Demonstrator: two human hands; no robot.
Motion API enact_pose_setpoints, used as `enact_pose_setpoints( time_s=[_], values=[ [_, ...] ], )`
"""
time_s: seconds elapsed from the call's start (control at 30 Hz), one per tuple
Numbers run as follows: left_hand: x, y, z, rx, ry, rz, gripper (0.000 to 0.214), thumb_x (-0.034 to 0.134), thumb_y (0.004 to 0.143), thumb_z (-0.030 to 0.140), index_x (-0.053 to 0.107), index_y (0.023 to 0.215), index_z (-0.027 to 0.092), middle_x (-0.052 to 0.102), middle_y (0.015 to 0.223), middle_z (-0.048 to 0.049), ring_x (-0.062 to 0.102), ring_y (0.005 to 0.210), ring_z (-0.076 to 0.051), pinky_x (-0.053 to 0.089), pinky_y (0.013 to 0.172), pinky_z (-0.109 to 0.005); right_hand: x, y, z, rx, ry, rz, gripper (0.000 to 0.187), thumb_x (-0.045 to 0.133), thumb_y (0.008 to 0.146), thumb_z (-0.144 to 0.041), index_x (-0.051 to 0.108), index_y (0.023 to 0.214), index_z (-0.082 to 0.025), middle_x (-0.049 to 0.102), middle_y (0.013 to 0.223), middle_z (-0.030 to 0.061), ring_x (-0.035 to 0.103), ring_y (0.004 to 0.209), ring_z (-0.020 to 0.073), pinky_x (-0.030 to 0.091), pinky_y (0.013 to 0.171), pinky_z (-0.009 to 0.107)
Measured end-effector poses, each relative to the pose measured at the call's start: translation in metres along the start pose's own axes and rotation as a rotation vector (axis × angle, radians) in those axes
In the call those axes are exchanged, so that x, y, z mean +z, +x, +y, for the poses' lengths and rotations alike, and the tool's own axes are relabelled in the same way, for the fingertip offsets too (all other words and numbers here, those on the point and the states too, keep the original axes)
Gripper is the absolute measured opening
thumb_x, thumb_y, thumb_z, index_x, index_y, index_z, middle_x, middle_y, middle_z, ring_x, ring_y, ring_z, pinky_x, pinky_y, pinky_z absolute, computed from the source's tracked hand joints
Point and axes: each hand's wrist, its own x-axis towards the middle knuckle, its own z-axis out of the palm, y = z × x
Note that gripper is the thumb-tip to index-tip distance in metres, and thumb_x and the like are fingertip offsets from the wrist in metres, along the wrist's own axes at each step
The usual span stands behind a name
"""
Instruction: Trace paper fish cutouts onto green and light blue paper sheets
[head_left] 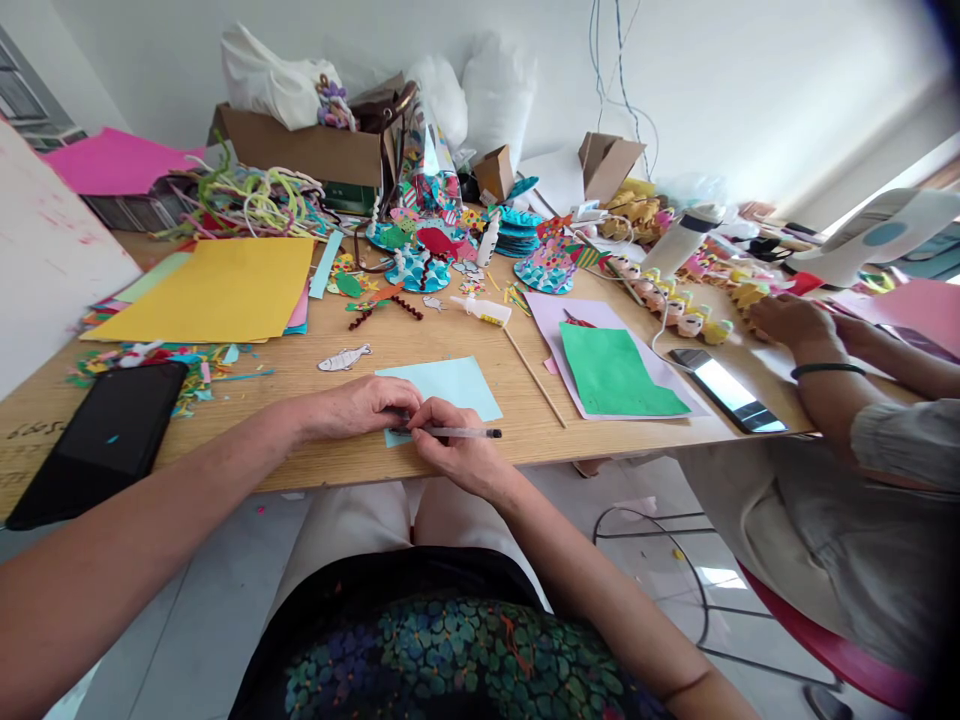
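My right hand [457, 445] grips a pen [469, 433] with a clear barrel and a dark end pointing right. Under both hands lies a light blue sheet of paper [461, 385] near the table's front edge. My left hand [364, 405] rests on that sheet's left part, its fingers bent together and meeting the right fingers around the pen's tip. Something small and dark shows under the left fingertips, too hidden to name. Just beyond the left hand is a paper fish cutout [345, 358] with drawn lines. A wooden stick [534, 375] lies right of the sheet.
Yellow paper [217, 290] is stacked at left, behind a black tablet or phone [101, 430]. Green paper [619, 370] lies on a lilac sheet at right, beside a phone [731, 390]. A glue bottle [487, 311] and fish crafts stand farther back. Another person's hands [795, 325] work at right.
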Motion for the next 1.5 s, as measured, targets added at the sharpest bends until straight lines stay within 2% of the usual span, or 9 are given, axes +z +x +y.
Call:
enact_pose_setpoints(
  time_s=[0.27, 0.77, 1.27, 1.5],
  values=[
    [0.001, 0.000, -0.001, -0.001, 0.013, 0.011, 0.015, 0.048, 0.082, 0.011, 0.056, 0.070, 0.016, 0.062, 0.090, -0.0036, 0.055, 0.086, -0.014, 0.041, 0.080, -0.024, 0.003, 0.000, -0.001, -0.015, -0.048, 0.000, 0.005, 0.048, 0.072, -0.019, 0.053, 0.072, -0.018, 0.048, 0.057, -0.0052, 0.039, 0.050, 0.0070, 0.033, 0.053, 0.019],
    [0.000, 0.000, 0.001, 0.002, 0.007, 0.021, 0.015, 0.048, 0.081, 0.009, 0.057, 0.071, 0.016, 0.063, 0.091, -0.0035, 0.056, 0.088, -0.014, 0.042, 0.081, -0.023, 0.000, 0.000, -0.004, -0.006, -0.066, -0.020, 0.008, 0.048, 0.072, -0.017, 0.055, 0.073, -0.017, 0.049, 0.057, -0.0042, 0.040, 0.051, 0.0075, 0.034, 0.054, 0.020],
    [0.002, -0.001, 0.000, 0.010, 0.030, 0.003, 0.019, 0.044, 0.087, 0.014, 0.062, 0.080, 0.017, 0.064, 0.094, -0.0041, 0.056, 0.091, -0.015, 0.042, 0.084, -0.024, -0.007, -0.005, -0.006, 0.016, -0.067, -0.039, 0.008, 0.047, 0.071, -0.016, 0.055, 0.072, -0.018, 0.052, 0.061, -0.0036, 0.042, 0.055, 0.0080, 0.034, 0.056, 0.020],
    [0.002, -0.002, -0.002, 0.001, 0.054, 0.011, 0.020, 0.044, 0.090, 0.020, 0.063, 0.087, 0.017, 0.063, 0.097, -0.0048, 0.057, 0.092, -0.015, 0.042, 0.085, -0.025, -0.014, -0.008, -0.008, 0.051, -0.053, -0.045, 0.005, 0.047, 0.071, -0.015, 0.052, 0.069, -0.018, 0.046, 0.057, -0.0055, 0.039, 0.054, 0.0078, 0.032, 0.055, 0.019]
  ],
)
